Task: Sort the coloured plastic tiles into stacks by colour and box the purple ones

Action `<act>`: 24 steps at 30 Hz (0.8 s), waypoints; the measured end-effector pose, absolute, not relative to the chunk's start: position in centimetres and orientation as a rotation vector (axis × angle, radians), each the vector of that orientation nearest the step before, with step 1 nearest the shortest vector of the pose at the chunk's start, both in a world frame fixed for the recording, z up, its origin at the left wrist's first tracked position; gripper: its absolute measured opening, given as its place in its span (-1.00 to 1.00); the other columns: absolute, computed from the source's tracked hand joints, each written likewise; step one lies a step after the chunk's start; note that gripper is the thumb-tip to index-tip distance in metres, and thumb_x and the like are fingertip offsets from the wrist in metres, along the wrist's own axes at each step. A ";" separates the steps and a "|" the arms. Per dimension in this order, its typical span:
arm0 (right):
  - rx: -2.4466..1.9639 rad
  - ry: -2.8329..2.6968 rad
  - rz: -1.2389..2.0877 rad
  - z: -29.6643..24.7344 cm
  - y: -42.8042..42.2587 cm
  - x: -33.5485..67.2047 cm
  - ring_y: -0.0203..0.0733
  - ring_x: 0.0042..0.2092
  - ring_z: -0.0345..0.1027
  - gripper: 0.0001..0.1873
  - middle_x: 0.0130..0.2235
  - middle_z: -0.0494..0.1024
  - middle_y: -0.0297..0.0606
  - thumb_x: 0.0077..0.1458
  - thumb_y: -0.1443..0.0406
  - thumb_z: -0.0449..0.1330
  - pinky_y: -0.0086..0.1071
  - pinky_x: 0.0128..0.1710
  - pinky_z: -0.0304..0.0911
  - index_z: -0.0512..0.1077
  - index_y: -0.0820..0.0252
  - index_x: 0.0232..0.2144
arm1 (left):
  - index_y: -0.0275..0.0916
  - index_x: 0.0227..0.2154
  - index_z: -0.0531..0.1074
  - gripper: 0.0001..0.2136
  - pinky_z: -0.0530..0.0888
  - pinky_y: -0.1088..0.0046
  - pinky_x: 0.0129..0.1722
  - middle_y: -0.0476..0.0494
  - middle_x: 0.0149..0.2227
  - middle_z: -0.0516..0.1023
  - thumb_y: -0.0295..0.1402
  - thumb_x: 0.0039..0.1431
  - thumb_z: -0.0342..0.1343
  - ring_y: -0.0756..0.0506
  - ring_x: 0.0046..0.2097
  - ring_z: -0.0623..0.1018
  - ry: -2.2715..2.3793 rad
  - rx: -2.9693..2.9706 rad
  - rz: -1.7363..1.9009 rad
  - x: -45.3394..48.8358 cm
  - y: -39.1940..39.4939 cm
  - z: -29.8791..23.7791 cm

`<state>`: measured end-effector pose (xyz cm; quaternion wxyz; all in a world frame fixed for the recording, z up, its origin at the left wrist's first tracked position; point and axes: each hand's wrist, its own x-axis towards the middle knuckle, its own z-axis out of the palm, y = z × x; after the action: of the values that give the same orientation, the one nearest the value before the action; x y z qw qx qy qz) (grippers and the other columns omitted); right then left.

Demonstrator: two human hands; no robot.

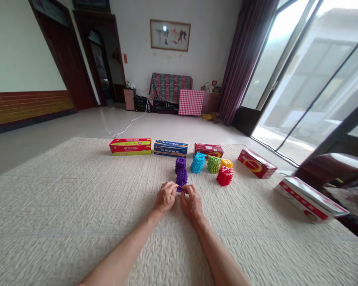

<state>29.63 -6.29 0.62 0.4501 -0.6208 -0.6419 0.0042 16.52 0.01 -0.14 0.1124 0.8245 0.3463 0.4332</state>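
My left hand and my right hand meet at the near end of a row of purple interlocking toy pieces. Fingers of both hands are pinched on the small purple piece closest to me; fingertips partly cover it. The purple pieces lie on a cream quilted cover. Just right of them stand a light blue cluster and a green cluster of similar knobbly pieces. A yellow cluster sits behind a red cluster.
Along the far edge stand a red-yellow box, a blue box and a dark red box. Another red box and a white-red box line the right side, near a dark wooden armrest.
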 end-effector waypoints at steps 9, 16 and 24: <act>-1.517 -1.486 -0.008 0.8 -5.9 30.0 -0.21 -0.26 0.32 -0.84 -0.31 0.43 -0.25 0.11 0.40 0.00 -0.36 -0.21 0.22 0.36 0.17 -0.30 | -0.19 -0.25 0.53 -0.78 0.46 0.22 -0.03 -0.18 -0.19 0.52 -0.48 0.20 -0.03 -0.13 -0.08 0.46 1.123 2.397 1.361 18.0 -0.4 0.0; -1.535 -1.487 -0.006 0.5 -5.5 30.3 -0.21 -0.27 0.34 -0.84 -0.31 0.43 -0.26 0.13 0.38 0.00 -0.37 -0.24 0.22 0.37 0.13 -0.31 | -0.15 -0.22 0.55 -0.74 0.47 0.18 -0.02 -0.20 -0.13 0.52 -0.51 0.16 -0.01 -0.16 -0.04 0.47 1.171 2.379 1.356 18.3 -0.2 -0.7; -1.534 -1.487 0.016 0.0 -5.3 30.4 -0.17 -0.29 0.35 -0.84 -0.31 0.44 -0.25 0.12 0.38 0.01 -0.33 -0.28 0.25 0.37 0.09 -0.32 | -0.11 -0.24 0.55 -0.75 0.50 0.20 -0.04 -0.19 -0.12 0.52 -0.50 0.13 0.02 -0.16 -0.05 0.50 1.150 2.291 1.378 18.4 0.2 -1.6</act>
<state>30.44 -5.29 0.03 0.4816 -0.6292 -0.6100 0.0067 18.44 0.21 -1.64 0.1153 0.7820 0.3924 0.4703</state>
